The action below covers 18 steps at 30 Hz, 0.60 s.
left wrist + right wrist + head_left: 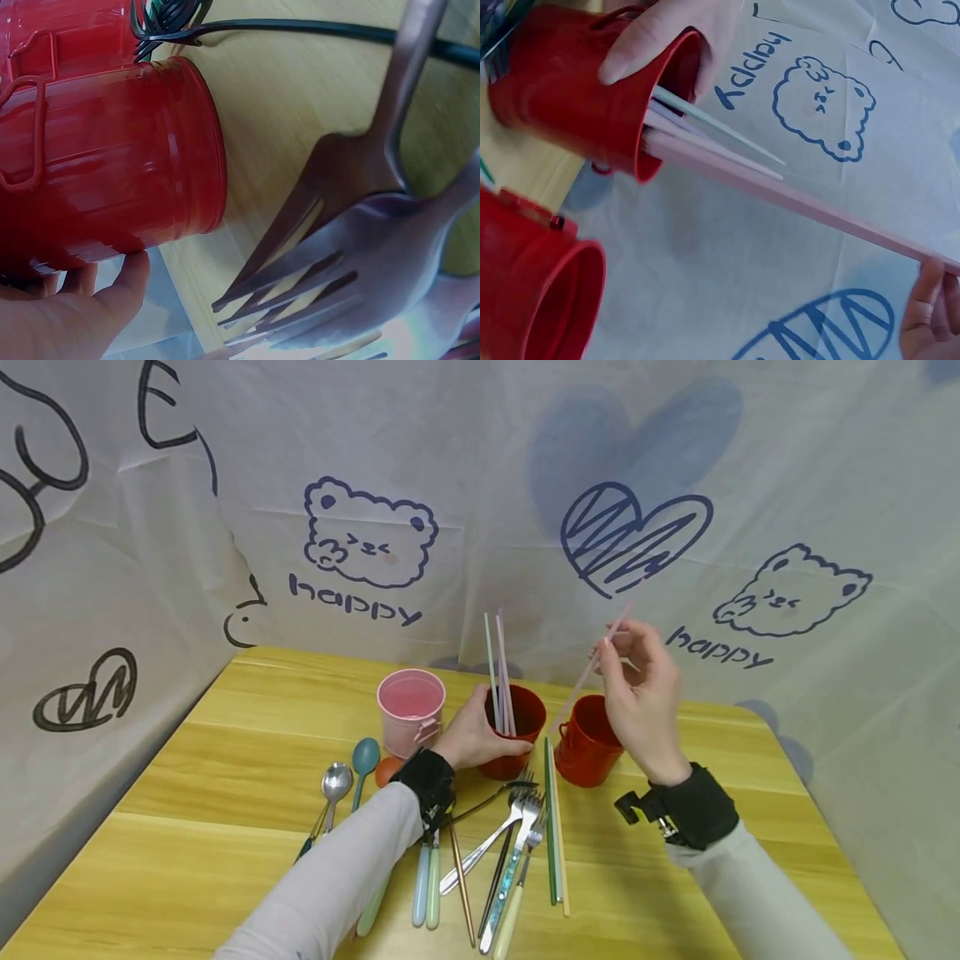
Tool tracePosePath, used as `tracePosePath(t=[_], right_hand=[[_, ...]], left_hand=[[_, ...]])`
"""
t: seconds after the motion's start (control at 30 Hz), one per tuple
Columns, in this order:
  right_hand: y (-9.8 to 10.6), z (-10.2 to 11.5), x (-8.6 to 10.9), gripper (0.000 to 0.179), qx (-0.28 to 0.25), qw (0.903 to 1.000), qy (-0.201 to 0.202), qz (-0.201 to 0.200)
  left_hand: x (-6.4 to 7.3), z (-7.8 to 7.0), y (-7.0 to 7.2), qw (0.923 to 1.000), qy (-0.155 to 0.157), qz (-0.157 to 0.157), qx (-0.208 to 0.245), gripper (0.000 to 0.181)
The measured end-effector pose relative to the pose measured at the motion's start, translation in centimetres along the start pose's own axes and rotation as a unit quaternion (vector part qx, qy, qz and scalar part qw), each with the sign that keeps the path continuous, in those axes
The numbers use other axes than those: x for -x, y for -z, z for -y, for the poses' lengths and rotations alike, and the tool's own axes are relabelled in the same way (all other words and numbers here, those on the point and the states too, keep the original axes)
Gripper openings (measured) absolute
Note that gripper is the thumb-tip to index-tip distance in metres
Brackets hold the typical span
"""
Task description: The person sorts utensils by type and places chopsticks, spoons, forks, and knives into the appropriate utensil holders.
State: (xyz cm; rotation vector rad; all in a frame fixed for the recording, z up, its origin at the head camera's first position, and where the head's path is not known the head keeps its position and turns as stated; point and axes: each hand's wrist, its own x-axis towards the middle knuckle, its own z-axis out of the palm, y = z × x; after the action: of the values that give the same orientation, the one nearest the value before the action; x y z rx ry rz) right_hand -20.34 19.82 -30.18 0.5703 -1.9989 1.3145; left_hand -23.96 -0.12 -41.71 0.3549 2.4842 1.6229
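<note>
My left hand (pixel 476 737) grips a small red metal bucket (pixel 504 768) from its left side, thumb across the front. Several pale chopsticks (pixel 502 677), green, lilac and pink, stand in it and lean toward the back. Raised at the right, my right hand (pixel 643 693) pinches the upper end of a pink chopstick (pixel 579 688), which slants down to the left. In the right wrist view that pink chopstick (pixel 802 200) overlaps the mouth of the held bucket (pixel 562 97). A second red bucket (pixel 585 760) stands below the right hand.
A pink bucket (pixel 405 737) stands left of the left hand. Forks (pixel 528 814) lie in front of the red buckets, beside green and yellowish chopsticks (pixel 557 835). Spoons (pixel 337 783) lie toward the left, partly under the left arm. A cloth wall (pixel 480 527) rises behind the wooden table (pixel 202 827).
</note>
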Motion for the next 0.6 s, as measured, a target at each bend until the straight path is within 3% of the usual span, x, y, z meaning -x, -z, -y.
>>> tracePosePath(t=[0.13,0.23,0.37,0.6], right_hand=[[-1.3,-0.4,-0.4,0.023,-0.036,0.9991,0.009,-0.018],[-2.2,-0.9,-0.1,0.024,-0.042,0.9991,-0.003,-0.006],[-3.2,-1.9,0.6,0.031,0.0,0.9979,-0.044,0.047],[-3.4,-3.3,2.5,0.032,0.08,0.984,-0.1,0.124]], left_hand=[[-0.1,0.1,0.0,1.0,0.008,0.0,0.002,0.083],[-0.2,0.1,-0.1,0.9999,0.01,-0.001,0.001,0.084],[-0.2,0.1,-0.1,1.0,0.009,-0.002,-0.001,0.084],[-0.2,0.2,-0.1,1.0,-0.002,-0.003,0.004,0.087]])
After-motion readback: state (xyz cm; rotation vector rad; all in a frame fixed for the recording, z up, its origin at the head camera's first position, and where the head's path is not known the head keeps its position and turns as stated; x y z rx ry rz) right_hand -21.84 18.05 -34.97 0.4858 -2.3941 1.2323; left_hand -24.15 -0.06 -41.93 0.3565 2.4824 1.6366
